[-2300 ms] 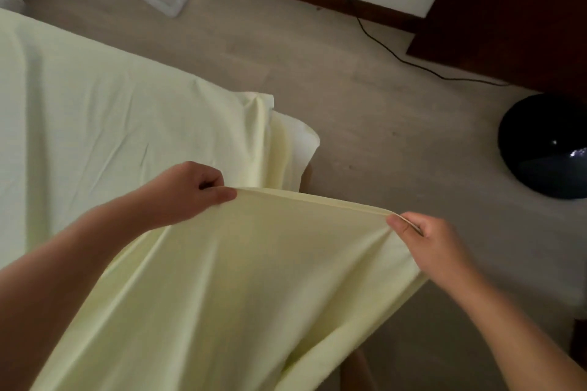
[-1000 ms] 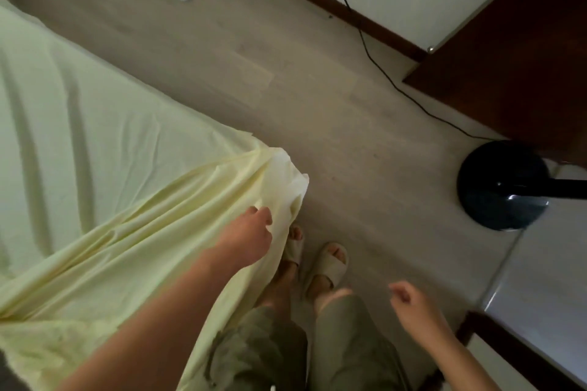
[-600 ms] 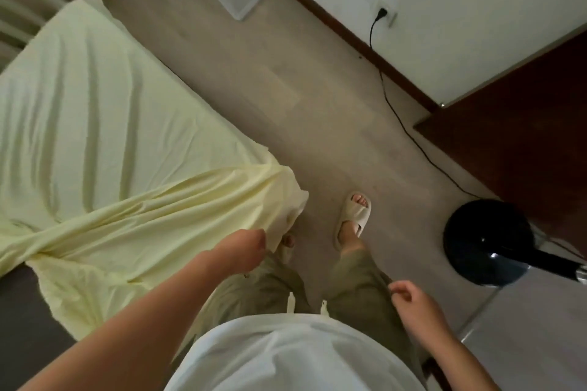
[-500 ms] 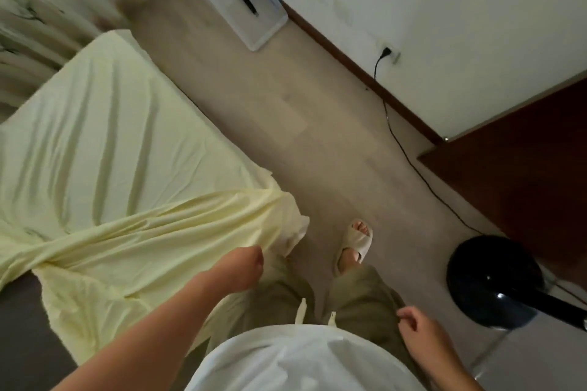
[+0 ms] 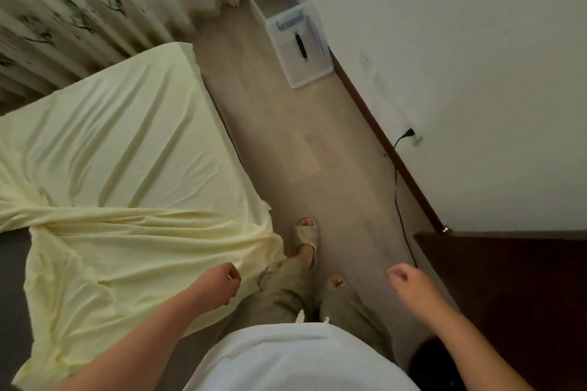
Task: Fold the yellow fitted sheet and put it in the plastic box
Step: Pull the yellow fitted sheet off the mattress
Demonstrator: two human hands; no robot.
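Two-handed hem hold gone: right grip [image 5: 409,284] hangs released over the floor [image 5: 301,152], left grip [image 5: 219,284] curled at the bed's [image 5: 14,270] near right corner, pinching cloth or not I cannot tell; yellow fitted sheet [image 5: 127,152] lies half-peeled on the bed, folding unstarted.

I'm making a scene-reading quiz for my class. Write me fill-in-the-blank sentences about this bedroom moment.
The yellow sheet lies spread over the ____.
The plastic box stands on the floor beside the white ____.
The black cable plugs into a wall ____.
The right hand holds ____.
Missing: bed; wall; socket; nothing.
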